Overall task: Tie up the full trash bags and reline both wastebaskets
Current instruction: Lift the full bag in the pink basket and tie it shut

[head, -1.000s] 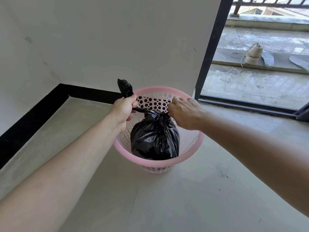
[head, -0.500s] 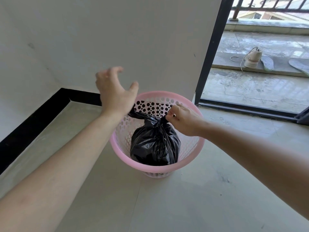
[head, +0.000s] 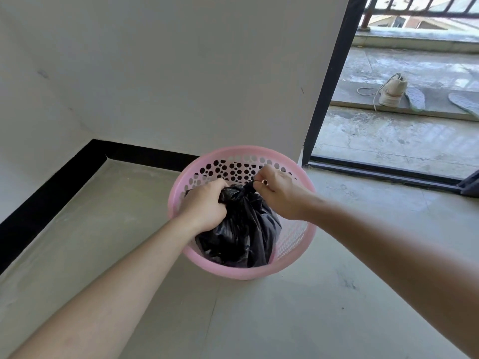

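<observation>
Sitting inside a round pink perforated plastic wastebasket (head: 295,244), the crinkled glossy black plastic trash bag (head: 243,234) bulges, its neck gathered. The left hand (head: 204,203) grips that neck; the right hand (head: 280,193) pinches a twisted strand.

A grey floor (head: 285,320) meets white walls (head: 181,73) edged by a black baseboard (head: 51,193). To the right, a black door frame (head: 329,81) opens onto a stained concrete balcony (head: 388,141). On a raised ledge there, a beige shoe (head: 391,92) lies with its laces trailing, just beside one insole (head: 415,99); a second insole (head: 464,102) lies farther right. A metal railing (head: 420,6) runs behind.
</observation>
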Demonstrator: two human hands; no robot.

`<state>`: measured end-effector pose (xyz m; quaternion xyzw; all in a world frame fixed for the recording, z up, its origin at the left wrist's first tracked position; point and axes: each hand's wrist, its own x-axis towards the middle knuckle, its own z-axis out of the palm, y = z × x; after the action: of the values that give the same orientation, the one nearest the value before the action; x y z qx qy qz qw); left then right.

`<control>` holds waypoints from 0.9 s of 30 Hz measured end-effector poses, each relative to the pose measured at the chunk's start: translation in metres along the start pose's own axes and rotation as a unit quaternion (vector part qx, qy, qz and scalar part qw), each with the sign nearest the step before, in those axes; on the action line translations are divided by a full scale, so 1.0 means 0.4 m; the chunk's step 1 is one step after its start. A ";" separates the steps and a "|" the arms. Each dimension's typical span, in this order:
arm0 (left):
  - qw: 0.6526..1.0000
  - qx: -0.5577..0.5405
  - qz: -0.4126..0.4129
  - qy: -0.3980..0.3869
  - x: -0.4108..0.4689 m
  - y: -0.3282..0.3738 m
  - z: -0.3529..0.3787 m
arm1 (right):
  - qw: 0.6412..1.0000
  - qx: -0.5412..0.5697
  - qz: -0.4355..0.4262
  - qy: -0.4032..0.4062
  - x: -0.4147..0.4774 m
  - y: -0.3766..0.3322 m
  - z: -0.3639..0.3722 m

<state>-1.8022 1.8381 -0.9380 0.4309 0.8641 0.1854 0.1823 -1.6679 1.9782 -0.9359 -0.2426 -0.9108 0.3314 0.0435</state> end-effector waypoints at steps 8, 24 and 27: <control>0.988 -0.094 0.023 0.124 0.044 0.034 -0.132 | 0.997 0.041 -0.044 0.057 0.022 -0.058 -0.061; 0.982 -0.130 -0.017 0.132 -0.238 0.388 -0.954 | 0.984 -0.098 -0.131 0.075 -0.084 -0.708 -0.704; 0.981 -0.126 -0.028 0.147 -0.357 0.491 -1.191 | 0.981 -0.108 -0.150 0.053 -0.148 -0.925 -0.895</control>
<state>-1.8151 1.7542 -0.4099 0.3484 0.8630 0.3486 0.1111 -1.6829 1.9134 -0.4220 -0.1238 -0.9636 0.2072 0.1147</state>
